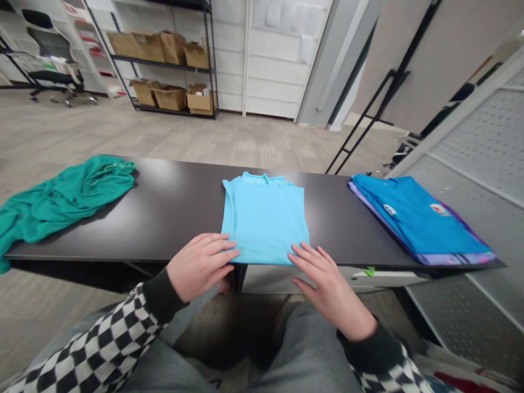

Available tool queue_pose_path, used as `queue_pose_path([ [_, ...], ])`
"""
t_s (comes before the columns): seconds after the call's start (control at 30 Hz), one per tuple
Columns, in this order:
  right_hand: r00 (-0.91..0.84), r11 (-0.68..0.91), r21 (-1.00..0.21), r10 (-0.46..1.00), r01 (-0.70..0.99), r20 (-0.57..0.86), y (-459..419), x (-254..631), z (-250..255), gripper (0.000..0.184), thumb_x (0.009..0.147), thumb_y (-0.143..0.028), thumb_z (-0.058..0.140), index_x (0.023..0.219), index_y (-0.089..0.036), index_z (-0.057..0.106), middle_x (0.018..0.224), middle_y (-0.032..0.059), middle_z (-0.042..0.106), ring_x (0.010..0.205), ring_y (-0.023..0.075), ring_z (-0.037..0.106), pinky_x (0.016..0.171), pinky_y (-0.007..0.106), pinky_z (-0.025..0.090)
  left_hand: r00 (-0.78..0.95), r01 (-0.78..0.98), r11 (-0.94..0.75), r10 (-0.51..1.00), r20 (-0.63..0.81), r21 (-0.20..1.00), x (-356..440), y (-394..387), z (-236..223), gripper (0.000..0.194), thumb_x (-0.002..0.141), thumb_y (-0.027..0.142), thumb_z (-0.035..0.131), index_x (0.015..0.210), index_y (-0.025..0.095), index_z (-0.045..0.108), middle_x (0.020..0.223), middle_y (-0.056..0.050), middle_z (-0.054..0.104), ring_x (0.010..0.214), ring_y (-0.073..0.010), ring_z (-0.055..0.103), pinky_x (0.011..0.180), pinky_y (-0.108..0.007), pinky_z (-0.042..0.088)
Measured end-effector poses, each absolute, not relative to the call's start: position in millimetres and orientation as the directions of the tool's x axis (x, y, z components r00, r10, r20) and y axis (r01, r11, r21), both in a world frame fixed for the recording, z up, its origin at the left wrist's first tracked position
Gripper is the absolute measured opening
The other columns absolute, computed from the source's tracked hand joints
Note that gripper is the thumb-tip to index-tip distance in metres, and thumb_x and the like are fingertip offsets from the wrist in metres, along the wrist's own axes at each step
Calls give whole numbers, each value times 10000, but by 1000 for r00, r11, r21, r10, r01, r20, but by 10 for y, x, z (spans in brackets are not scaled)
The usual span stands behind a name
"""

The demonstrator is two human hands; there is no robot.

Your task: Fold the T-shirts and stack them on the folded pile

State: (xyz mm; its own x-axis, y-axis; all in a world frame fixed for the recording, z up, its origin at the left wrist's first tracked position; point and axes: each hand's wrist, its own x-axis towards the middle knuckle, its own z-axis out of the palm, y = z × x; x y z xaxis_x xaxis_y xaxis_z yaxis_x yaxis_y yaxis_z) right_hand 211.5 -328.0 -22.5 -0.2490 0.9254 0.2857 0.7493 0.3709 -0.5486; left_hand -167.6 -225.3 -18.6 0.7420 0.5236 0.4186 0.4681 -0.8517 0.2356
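Observation:
A light blue shirt (266, 218), folded into a rough square, lies flat at the middle of the dark table, its collar side toward the far edge. My left hand (204, 262) rests on its near left corner, fingers stretched out. On the near right corner lie the fingertips of my right hand (317, 278), with the fingers apart and the thumb lower, by the table's front edge. Neither hand grasps the cloth.
The dark table (176, 207) runs left to right before me. A crumpled green garment (77, 191) hangs partly over its left end. Folded blue clothes (413, 213) are stacked at the right end, beside a grey perforated panel (483, 136). Shelves with cardboard boxes (167, 95) stand beyond.

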Motion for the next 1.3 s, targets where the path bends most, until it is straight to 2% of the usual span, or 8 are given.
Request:
queue_pose_path([
  [0.17, -246, 463, -499, 864, 733, 439, -3435, 2138, -168, 342, 1095, -209, 661, 1324, -412, 815, 1349, 44, 834, 1276, 337, 783, 1196, 679, 521, 692, 369, -886, 464, 553, 281, -1778, -2441, -89, 346, 1031, 121, 645, 1283, 290, 810, 1272, -65, 842, 1249, -261, 752, 1158, -466, 556],
  [0.27, -229, 493, -548, 847, 676, 479, -3654, 2097, 207, 346, 1070, -215, 695, 1329, -417, 807, 1287, 42, 850, 1181, 334, 811, 1167, 639, 569, 608, 286, -858, 507, 611, 427, -1854, -2621, 192, 362, 1023, 99, 629, 1292, 275, 794, 1267, -72, 847, 1263, -253, 769, 1165, -430, 587],
  [0.4, -118, 441, -675, 875, 591, 469, -4032, 2019, 836, 278, 1065, -300, 725, 1295, -424, 821, 1224, 75, 843, 1129, 341, 802, 977, 508, 675, 540, 219, -758, 618, 571, 614, -1981, -2906, 747, 361, 1015, 164, 703, 1314, 332, 815, 1171, -41, 865, 1047, -244, 833, 942, -333, 685],
  [0.6, 75, 379, -748, 866, 545, 494, -3755, 1971, 1478, 150, 1050, -435, 797, 1167, -345, 826, 1038, 66, 798, 882, 243, 743, 730, 343, 631, 329, 267, -546, 826, 458, 794, -1906, -2706, 1443, 330, 1013, 454, 792, 1309, 327, 858, 1227, -26, 848, 1070, -282, 806, 1038, -401, 667],
  [0.8, -25, 351, -833, 926, 427, 377, -2588, 2128, 1211, 322, 1009, -545, 806, 1123, -245, 786, 1035, 62, 803, 939, 240, 728, 870, 365, 613, 432, 76, -318, 865, 256, 945, -1650, -1661, 1101, 577, 963, 586, 774, 1388, 195, 773, 1087, -90, 837, 927, -255, 774, 890, -390, 670],
  [0.93, -24, 258, -764, 953, 591, 303, -1797, 2259, 626, 236, 1046, -420, 686, 1114, -209, 766, 1043, 80, 818, 952, 258, 731, 927, 400, 587, 435, 289, -407, 862, 260, 867, -1430, -948, 552, 490, 996, 469, 654, 1378, 175, 746, 1118, -97, 827, 927, -248, 764, 924, -420, 652],
  [1.1, 57, 71, -618, 981, 783, 185, -1139, 2254, 148, 205, 1031, -225, 604, 1093, -160, 787, 1118, 139, 835, 1036, 279, 746, 998, 419, 553, 440, 627, -486, 866, 238, 608, -1165, -395, 129, 408, 1043, 311, 533, 1347, 204, 783, 1280, -111, 826, 1210, -293, 757, 1147, -453, 571],
  [1.3, -25, 167, -479, 957, 862, 288, -550, 2415, -46, 269, 1058, -264, 603, 1198, -186, 819, 1191, 125, 818, 1104, 276, 717, 1038, 420, 539, 548, 735, -607, 794, 262, 303, -1039, 206, -25, 510, 1104, 355, 443, 1500, 192, 720, 1392, -149, 792, 1336, -336, 715, 1204, -498, 512],
])
